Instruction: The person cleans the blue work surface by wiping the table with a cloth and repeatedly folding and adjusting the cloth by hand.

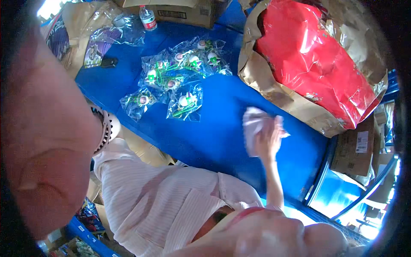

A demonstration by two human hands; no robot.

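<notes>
My right hand (269, 139) is over the blue tabletop (222, 137), its fingers closed on a crumpled white cloth (253, 128) that is blurred by motion. The cloth spreads out to the left of the fingers and touches or hangs just above the blue surface. A large, close, out-of-focus arm fills the left edge of the view; no left hand shows there. Left of the cloth lie clear plastic packets with small white-and-green figures and green cords, one of them a single packet (187, 101) near the front of the group.
A brown paper wrapping (269, 83) with a red sheet (308, 55) inside covers the back right. A bottle (148, 18) stands at the back by a cardboard box (184, 13). Another carton (355, 147) is beyond the right edge. Purple printed packaging (95, 53) lies at the left.
</notes>
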